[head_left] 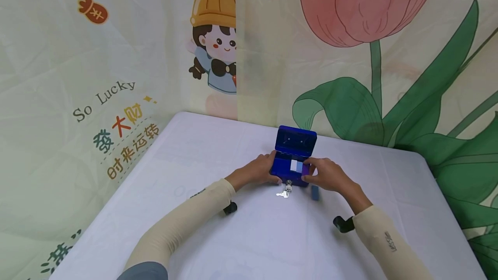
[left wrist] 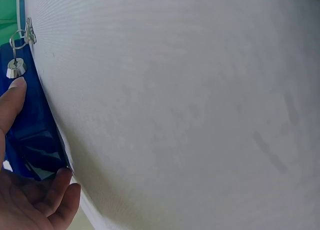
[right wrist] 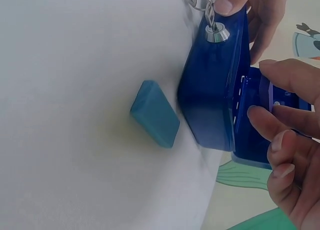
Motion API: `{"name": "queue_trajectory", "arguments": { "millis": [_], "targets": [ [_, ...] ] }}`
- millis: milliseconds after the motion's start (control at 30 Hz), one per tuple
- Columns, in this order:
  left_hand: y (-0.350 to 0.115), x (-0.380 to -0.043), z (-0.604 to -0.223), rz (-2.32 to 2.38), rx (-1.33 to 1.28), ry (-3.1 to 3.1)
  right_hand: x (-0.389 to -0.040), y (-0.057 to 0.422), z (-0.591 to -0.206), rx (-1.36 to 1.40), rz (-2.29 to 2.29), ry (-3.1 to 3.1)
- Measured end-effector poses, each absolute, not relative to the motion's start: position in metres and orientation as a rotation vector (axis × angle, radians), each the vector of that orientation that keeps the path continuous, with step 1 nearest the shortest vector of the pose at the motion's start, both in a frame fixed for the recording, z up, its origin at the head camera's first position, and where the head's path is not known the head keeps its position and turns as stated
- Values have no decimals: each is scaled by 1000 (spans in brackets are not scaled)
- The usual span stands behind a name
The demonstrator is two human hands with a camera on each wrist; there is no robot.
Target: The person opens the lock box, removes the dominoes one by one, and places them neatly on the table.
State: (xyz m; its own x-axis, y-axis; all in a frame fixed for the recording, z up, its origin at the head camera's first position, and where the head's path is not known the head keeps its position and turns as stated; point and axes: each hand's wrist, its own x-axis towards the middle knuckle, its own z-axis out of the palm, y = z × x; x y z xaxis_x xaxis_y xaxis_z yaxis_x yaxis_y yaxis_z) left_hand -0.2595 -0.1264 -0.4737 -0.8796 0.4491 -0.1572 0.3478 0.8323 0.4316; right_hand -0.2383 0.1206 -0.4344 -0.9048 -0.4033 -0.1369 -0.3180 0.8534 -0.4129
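Observation:
A blue metal cash box [head_left: 281, 170] stands on the table with its lid [head_left: 295, 140] raised. My left hand [head_left: 256, 170] grips the box's left side, thumb on the front wall near the lock [left wrist: 16, 68]. With thumb and fingers, my right hand [head_left: 330, 174] pinches a thin purple block [head_left: 305, 170] at the right end of the box opening. Inside, a white piece [head_left: 293, 165] and a light-blue piece [head_left: 299, 167] lie side by side. On the table by the front right corner rests a blue block [right wrist: 156, 115], apart from the box.
Keys [head_left: 285, 193] on a ring hang from the front lock onto the white table [head_left: 233, 245]. Behind the table hangs a printed cloth [head_left: 268, 55] with a tulip and a cartoon figure. Black wrist cameras [head_left: 344, 224] sit below both sleeves.

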Motion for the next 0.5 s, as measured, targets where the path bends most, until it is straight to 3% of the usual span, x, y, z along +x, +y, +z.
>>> {"name": "queue_trajectory", "arguments": {
  "millis": [500],
  "targets": [
    [-127, -259, -472, 586, 611, 2751, -233, 134, -435, -546, -579, 2808]
  ]
}}
